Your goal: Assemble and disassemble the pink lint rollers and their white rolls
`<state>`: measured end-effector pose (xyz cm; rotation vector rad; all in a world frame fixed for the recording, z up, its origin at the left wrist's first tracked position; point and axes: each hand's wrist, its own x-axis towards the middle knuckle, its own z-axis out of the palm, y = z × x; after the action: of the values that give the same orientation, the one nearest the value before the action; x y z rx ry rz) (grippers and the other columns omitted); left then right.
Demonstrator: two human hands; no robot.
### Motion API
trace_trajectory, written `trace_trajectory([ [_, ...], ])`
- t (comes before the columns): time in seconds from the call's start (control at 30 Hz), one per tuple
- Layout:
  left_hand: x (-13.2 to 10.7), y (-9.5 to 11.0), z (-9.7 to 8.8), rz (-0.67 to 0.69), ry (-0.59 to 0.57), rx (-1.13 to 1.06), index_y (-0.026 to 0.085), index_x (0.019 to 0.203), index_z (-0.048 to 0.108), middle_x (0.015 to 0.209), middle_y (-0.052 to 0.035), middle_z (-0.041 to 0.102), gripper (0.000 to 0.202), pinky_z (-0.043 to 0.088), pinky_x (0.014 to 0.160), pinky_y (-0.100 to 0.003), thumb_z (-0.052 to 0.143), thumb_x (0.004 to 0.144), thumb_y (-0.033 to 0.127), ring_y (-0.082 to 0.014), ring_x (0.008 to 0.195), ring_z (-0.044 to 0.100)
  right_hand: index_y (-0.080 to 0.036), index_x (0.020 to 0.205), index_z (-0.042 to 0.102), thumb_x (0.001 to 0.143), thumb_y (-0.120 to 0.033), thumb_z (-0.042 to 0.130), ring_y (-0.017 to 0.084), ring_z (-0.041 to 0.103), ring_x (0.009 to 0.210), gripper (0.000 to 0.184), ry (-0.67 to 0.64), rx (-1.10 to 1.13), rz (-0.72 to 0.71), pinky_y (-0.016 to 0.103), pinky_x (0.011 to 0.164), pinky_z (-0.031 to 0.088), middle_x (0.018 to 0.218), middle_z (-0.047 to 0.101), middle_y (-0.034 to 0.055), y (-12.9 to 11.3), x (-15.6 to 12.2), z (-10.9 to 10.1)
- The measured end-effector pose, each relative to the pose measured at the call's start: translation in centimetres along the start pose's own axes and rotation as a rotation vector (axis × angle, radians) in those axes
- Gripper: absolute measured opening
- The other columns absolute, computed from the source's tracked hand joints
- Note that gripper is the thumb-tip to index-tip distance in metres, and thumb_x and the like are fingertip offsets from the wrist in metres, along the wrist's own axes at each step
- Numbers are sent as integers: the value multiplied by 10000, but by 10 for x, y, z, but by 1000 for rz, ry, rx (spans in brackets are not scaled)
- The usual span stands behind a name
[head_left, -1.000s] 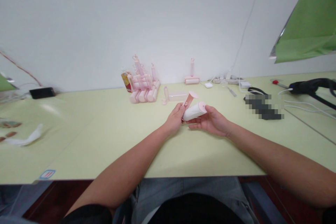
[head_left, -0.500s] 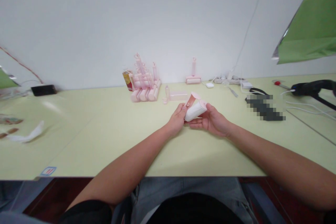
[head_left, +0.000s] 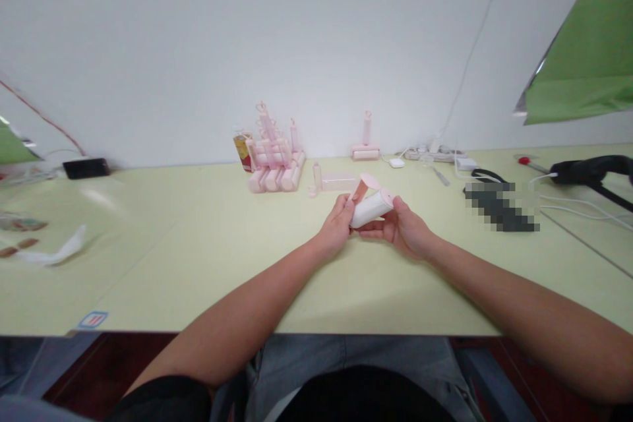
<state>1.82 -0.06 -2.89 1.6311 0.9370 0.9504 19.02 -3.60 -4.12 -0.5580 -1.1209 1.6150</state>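
My left hand [head_left: 336, 227] is closed on a pink lint-roller frame [head_left: 362, 187] whose rounded end sticks up above my fingers. My right hand [head_left: 405, 227] grips a white paper roll [head_left: 370, 209] with a pink end cap, held tilted and touching the frame. Both hands meet just above the pale yellow-green table [head_left: 198, 257], near its middle. How far the roll sits on the frame is hidden by my fingers.
A stack of pink lint rollers [head_left: 274, 165] stands at the back by the wall, beside a small carton [head_left: 242, 150]. A clear cover [head_left: 336, 181] and a single roller [head_left: 364, 145] lie behind my hands. Cables, a power strip [head_left: 435, 153] and a black tool [head_left: 588, 170] fill the right side.
My hands have stayed together and barely shifted; the white roll has tilted a little closer against the pink frame.
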Motion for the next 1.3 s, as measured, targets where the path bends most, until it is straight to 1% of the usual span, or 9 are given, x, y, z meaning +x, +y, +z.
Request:
trace_trajectory([
  [0.13,2,-6,4,10,44,-36,208,1059,491,729,20,464,369,338,522,-205,346,945,528,-103,597,411,-210,1229,519,932,-597,361,251,699,891,513,60,-41,8,489,875,534,1168,650,131,1,1,-4],
  [0.33,5,-10,5,24,80,-99,191,995,496,703,26,467,373,348,515,-202,398,926,544,-94,576,417,-179,1224,503,942,-617,282,249,698,908,567,36,-66,84,480,902,518,1156,653,165,-1,1,-3],
  [0.53,0,1,1,-57,-27,-135,181,925,526,547,46,425,443,278,391,-208,403,896,606,-85,409,370,-158,1172,510,950,-617,237,232,711,793,578,89,-65,110,451,809,564,1021,691,142,-6,3,-8],
  [0.63,-3,6,-1,-88,-60,-89,172,885,563,503,32,445,447,250,365,-220,416,892,593,-92,371,369,-173,1120,506,938,-617,308,224,706,705,519,146,-112,74,413,676,595,891,692,100,-6,3,-12],
  [0.73,-2,6,-2,-128,-22,-80,169,863,583,521,15,479,415,225,352,-222,440,882,558,-98,374,382,-220,1129,482,928,-580,391,197,695,635,423,191,-164,14,379,593,601,832,663,47,-6,3,-10],
  [0.9,4,-4,-2,-226,41,-112,174,848,593,540,16,458,400,188,338,-212,459,858,551,-84,370,356,-293,1213,438,905,-521,487,161,689,618,387,268,-232,-83,366,590,612,820,611,-11,-6,2,-5],
  [1.07,6,-6,3,-317,38,-282,162,865,589,581,17,450,375,232,354,-200,521,829,529,-82,417,394,-290,1297,416,863,-513,559,158,691,655,508,288,-281,-119,354,633,616,852,615,-1,-4,1,0],
  [1.2,7,0,5,-427,-59,-545,142,847,568,628,-5,499,234,329,398,-205,540,821,373,-86,461,441,-305,1381,306,748,-413,718,145,665,606,763,325,-363,-120,342,575,612,877,619,-15,-2,1,3],
  [1.3,7,4,3,-445,-172,-668,114,821,568,657,-38,538,177,425,468,-227,509,828,281,-94,504,501,-288,1339,335,758,-400,709,155,661,599,700,359,-335,-110,339,550,605,824,628,-22,-3,2,-2],
])
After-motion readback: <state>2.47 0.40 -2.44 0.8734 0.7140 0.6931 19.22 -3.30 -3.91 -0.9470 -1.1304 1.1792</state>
